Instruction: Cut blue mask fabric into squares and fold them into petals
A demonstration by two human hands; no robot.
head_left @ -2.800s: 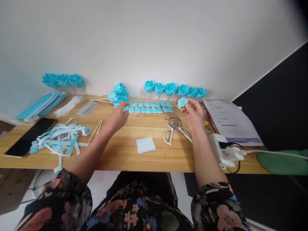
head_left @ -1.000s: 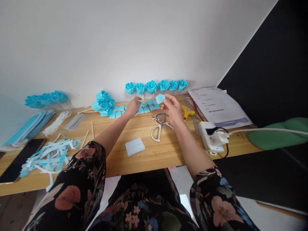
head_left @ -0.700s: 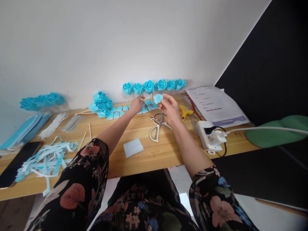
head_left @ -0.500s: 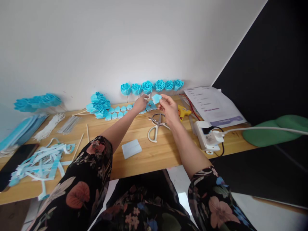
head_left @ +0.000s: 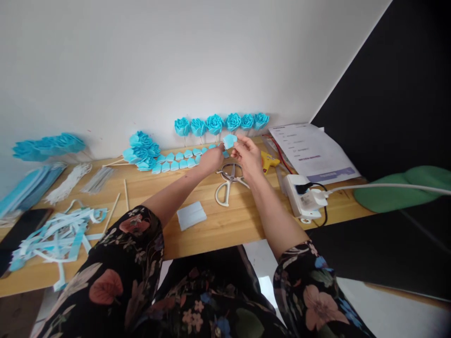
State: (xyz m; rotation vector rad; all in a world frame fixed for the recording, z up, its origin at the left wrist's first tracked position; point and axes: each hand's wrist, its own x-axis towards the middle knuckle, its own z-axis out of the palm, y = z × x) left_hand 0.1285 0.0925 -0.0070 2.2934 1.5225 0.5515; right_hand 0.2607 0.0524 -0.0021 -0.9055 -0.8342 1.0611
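My right hand [head_left: 247,155] pinches a small folded blue petal piece [head_left: 230,140] above the far side of the wooden table [head_left: 225,220]. My left hand [head_left: 212,159] reaches in beside it, fingers curled close to the same piece and over the right end of a double row of folded blue petals [head_left: 178,161]. What the left fingers grip is hidden. White-handled scissors [head_left: 228,181] lie just below both hands. A line of finished blue roses [head_left: 220,122] stands against the wall behind.
A yellow glue gun [head_left: 268,161], a white power strip [head_left: 303,198] and papers [head_left: 310,150] lie right. A small white pad [head_left: 191,215] sits centre. More blue roses [head_left: 141,149], sticks [head_left: 125,195], cut strips [head_left: 59,232], masks [head_left: 26,190] and a phone [head_left: 16,227] lie left.
My left hand has slid right along the petal row until it meets my right hand and the held piece. The view has shifted slightly left.
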